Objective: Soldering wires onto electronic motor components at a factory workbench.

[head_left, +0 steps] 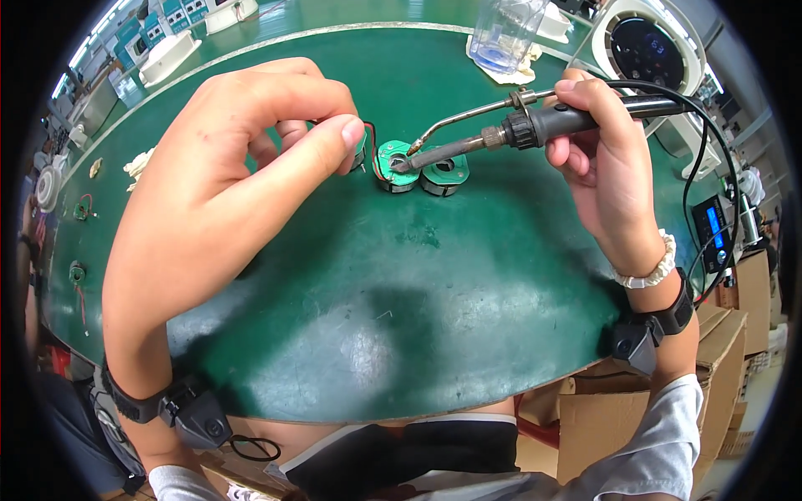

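My right hand (597,138) is wrapped round the black handle of a soldering iron (558,122), which has a thin metal feed tube (458,117) clamped alongside. The iron's tip rests at a round green circuit board (396,159) on the table. Between thumb and forefinger, my left hand (251,159) pinches thin red and black wires (373,140) that run to that board. Touching it on the right stands a second round board (446,172). Part of another green piece (360,155) shows behind my left fingertips.
Two small boards with wires (81,209) (77,273) lie at the table's left. A clear plastic cup (505,37) stands on a cloth at the back. At the right are a white fan-like device (643,50), a blue-lit control box (714,225), looping black cable (735,167) and a cardboard box (610,426).
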Tool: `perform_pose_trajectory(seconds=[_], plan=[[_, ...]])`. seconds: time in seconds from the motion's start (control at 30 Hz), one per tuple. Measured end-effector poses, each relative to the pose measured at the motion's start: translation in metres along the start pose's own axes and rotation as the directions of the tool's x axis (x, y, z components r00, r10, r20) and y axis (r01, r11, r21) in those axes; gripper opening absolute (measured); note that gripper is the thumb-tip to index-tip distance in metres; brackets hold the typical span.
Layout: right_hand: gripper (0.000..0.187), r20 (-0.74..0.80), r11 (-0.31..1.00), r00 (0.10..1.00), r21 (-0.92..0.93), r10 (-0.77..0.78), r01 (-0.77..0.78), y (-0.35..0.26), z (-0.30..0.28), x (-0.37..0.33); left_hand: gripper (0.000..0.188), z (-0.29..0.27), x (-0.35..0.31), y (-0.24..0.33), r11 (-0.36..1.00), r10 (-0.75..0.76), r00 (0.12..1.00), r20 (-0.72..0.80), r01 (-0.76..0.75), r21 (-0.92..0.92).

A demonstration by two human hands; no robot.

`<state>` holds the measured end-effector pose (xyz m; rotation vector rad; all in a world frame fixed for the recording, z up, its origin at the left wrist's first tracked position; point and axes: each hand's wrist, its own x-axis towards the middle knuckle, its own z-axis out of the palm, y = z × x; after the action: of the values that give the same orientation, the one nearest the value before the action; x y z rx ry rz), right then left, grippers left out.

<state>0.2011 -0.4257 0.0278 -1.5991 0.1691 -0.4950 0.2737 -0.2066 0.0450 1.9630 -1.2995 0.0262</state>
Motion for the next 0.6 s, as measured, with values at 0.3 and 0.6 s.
perform_pose_trajectory(seconds=[0.3, 0.6], plan=[[0.017, 0.053, 0.997, 0.998, 0.07, 0.021, -0.025, -0.0007, -0.0031, 0.0008, 0.007, 0.0011, 0.0015, -0.0003, 0.999, -0.031, 1.0, -0.002, 0.031, -0.021], [0.017, -0.002, 0.999, 0.999, 0.027, -0.032, 0.032, 0.0045, 0.0029, 0.0012, 0.006, 0.001, 0.0004, -0.0008, 1.0, 0.022, 1.0, -0.012, -0.022, -0.002]])
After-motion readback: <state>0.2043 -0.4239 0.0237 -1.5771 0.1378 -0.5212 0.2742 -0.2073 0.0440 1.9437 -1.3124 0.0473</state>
